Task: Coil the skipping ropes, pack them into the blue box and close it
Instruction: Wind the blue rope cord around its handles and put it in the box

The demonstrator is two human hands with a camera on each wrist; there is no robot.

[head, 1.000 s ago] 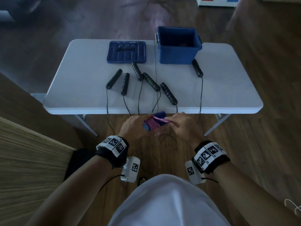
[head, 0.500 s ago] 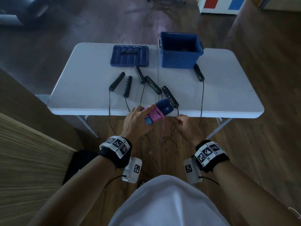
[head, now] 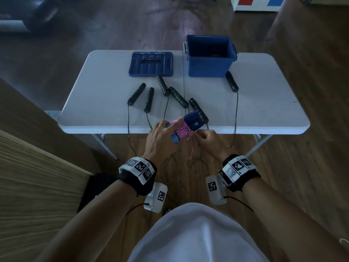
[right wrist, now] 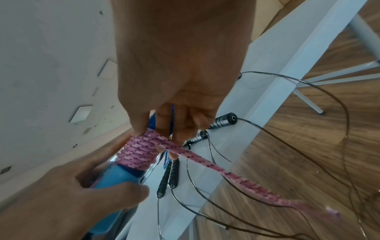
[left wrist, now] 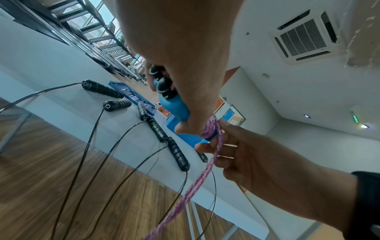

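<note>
My left hand (head: 162, 133) grips a pair of blue handles (head: 194, 121), held level just in front of the table's near edge. Pink skipping rope (head: 181, 129) is wound round them in a tight coil (right wrist: 138, 151). My right hand (head: 204, 138) is just below and right of the bundle and pinches the loose pink tail (right wrist: 227, 173), which hangs toward the floor. The open blue box (head: 207, 67) stands at the back right of the white table (head: 264, 103). Its lid (head: 151, 64) lies flat to the left of it.
Several black rope handles (head: 178, 97) lie across the middle of the table, one (head: 232, 81) in front of the box. Their thin black cables (left wrist: 86, 155) drop over the near edge and loop on the wooden floor under my hands. A wooden panel (head: 37, 186) stands at my left.
The bundle and my left hand rose toward the table's near edge. My right hand left the top of the coil, dropped to the right, then came up under it with the pink tail.
</note>
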